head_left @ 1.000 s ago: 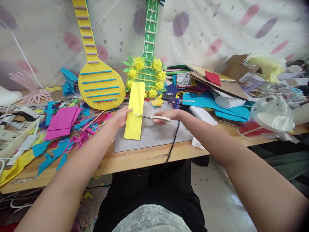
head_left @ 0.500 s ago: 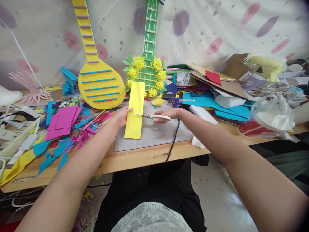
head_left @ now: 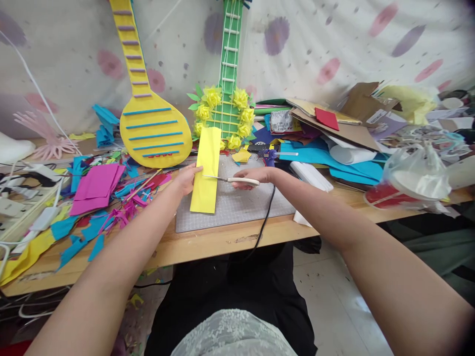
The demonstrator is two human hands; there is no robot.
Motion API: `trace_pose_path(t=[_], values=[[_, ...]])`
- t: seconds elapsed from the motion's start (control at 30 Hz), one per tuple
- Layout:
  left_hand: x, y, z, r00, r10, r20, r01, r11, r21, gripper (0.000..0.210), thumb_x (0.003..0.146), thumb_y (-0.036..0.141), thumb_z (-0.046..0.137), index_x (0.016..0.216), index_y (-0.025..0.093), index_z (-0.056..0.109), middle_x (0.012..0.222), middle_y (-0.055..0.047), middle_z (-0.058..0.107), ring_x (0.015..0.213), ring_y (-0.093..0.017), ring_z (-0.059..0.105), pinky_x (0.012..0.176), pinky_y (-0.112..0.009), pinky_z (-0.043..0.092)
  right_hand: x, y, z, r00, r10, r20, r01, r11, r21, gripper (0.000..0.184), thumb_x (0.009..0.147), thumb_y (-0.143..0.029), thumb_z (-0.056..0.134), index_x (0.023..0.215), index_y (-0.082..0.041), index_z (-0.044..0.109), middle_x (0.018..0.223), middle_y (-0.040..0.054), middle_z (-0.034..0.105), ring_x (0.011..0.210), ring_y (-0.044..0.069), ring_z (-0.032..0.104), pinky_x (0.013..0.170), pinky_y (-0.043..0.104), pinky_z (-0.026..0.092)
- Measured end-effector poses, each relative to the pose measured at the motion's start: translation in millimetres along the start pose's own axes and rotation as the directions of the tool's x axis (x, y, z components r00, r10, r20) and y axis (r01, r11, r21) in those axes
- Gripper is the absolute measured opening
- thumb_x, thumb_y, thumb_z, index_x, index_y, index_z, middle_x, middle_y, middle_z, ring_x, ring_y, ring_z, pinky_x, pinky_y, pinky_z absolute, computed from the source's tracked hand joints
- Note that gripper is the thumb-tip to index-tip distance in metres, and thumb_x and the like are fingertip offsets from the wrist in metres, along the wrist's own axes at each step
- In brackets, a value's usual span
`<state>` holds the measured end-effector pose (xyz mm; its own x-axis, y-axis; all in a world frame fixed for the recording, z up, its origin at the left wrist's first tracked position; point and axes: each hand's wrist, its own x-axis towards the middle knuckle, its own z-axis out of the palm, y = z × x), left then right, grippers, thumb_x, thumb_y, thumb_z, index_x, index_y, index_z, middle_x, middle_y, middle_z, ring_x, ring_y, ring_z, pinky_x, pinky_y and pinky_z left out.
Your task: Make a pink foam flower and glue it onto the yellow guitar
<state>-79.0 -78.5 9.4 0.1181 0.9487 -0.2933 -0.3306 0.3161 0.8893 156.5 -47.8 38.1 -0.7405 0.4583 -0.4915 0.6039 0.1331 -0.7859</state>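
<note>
My left hand [head_left: 188,179] grips the left edge of a folded strip of yellow paper [head_left: 205,195], its thumb lying on the front. The strip stands nearly upright above the grey cutting mat [head_left: 241,207]. In my right hand [head_left: 252,175] is a pair of scissors with white handles [head_left: 243,182]. Their blades point left and lie across the middle of the strip. Whether they have cut into it I cannot tell. Behind the strip leans a green paper guitar [head_left: 230,99] with yellow paper flowers round its body; to its left is a yellow paper lute [head_left: 156,131].
Magenta paper [head_left: 97,188] and coloured scraps cover the table's left side. A blue glue gun [head_left: 269,157] lies behind the mat, and a black cable [head_left: 264,225] hangs over the front edge. At right are stacked cardboard, blue paper [head_left: 311,158] and a bagged red cup [head_left: 393,193].
The scissors, my right hand and the yellow strip have shifted very slightly left in the view. My grip on both things is the same.
</note>
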Motion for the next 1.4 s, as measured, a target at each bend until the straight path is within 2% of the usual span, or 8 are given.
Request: trace_pose_path(t=[0.2,0.5,0.7,0.93,1.2,1.4], values=[[1.8,-1.8,-2.5,0.998,0.016,0.058,-0.016,1.0,0.01,0.025,0.07,0.012,0.062,0.094,0.016,0.066,0.094,-0.009,0.073,0.076,-0.024,0.069,0.074,-0.039,0.057,-4.4,-3.0,-1.3,0.999,0.024,-0.026,-0.025,0.999,-0.036,0.051,0.066,-0.062,0.067,0.078,-0.015,0.052,0.063,-0.0028,0.047,0.051,0.005,0.04,0.045,0.021,0.032],[0.1,-5.1,-1.6,1.0,0.005,0.015,-0.005,1.0,0.013,0.026,0.071,0.013,0.062,0.097,0.017,0.064,0.095,-0.009,0.072,0.078,-0.024,0.07,0.078,-0.04,0.056,8.2,12.2,-9.4,0.999,0.036,-0.017,-0.037,0.997,-0.072,0.048,0.066,-0.061,0.067,0.075,-0.017,0.05,0.058,-0.0053,0.045,0.047,0.004,0.039,0.043,0.02,0.03],[-0.7,-6.4,-1.8,1.0,0.002,0.008,-0.002,1.0,0.012,0.023,0.071,0.013,0.06,0.094,0.017,0.065,0.095,-0.008,0.073,0.078,-0.023,0.07,0.074,-0.037,0.057,9.6,12.0,-10.2,0.999,0.031,-0.022,-0.033,0.994,-0.106,0.048,0.065,-0.06,0.067,0.07,-0.017,0.047,0.055,-0.0061,0.046,0.044,0.003,0.039,0.042,0.019,0.029],[-1.4,-6.5,-6.1,0.998,-0.01,0.058,0.009,1.0,0.021,0.023,0.071,0.016,0.063,0.094,0.016,0.066,0.098,-0.01,0.072,0.08,-0.025,0.07,0.076,-0.04,0.057,9.0,9.1,-8.9,0.999,0.024,-0.033,-0.029,0.991,-0.133,0.049,0.064,-0.062,0.067,0.068,-0.017,0.046,0.051,-0.0067,0.045,0.043,0.004,0.038,0.041,0.019,0.029],[-3.5,-5.2,-10.4,0.991,0.012,0.134,-0.011,1.0,-0.003,0.023,0.071,0.013,0.064,0.094,0.015,0.067,0.102,-0.011,0.071,0.084,-0.024,0.069,0.073,-0.034,0.057,6.3,9.5,-8.9,0.999,0.017,-0.029,-0.021,0.99,-0.142,0.05,0.063,-0.062,0.069,0.067,-0.017,0.046,0.048,-0.0064,0.045,0.042,0.004,0.039,0.041,0.02,0.029],[-3.4,-5.1,-11.2,0.997,-0.004,0.077,0.002,1.0,0.019,0.029,0.068,0.007,0.065,0.096,0.014,0.067,0.102,-0.012,0.071,0.086,-0.024,0.069,0.074,-0.034,0.057,1.4,5.0,-8.2,1.0,0.015,-0.027,-0.02,0.981,-0.192,0.049,0.065,-0.061,0.066,0.066,-0.017,0.047,0.049,-0.006,0.044,0.043,0.004,0.038,0.043,0.021,0.028]])
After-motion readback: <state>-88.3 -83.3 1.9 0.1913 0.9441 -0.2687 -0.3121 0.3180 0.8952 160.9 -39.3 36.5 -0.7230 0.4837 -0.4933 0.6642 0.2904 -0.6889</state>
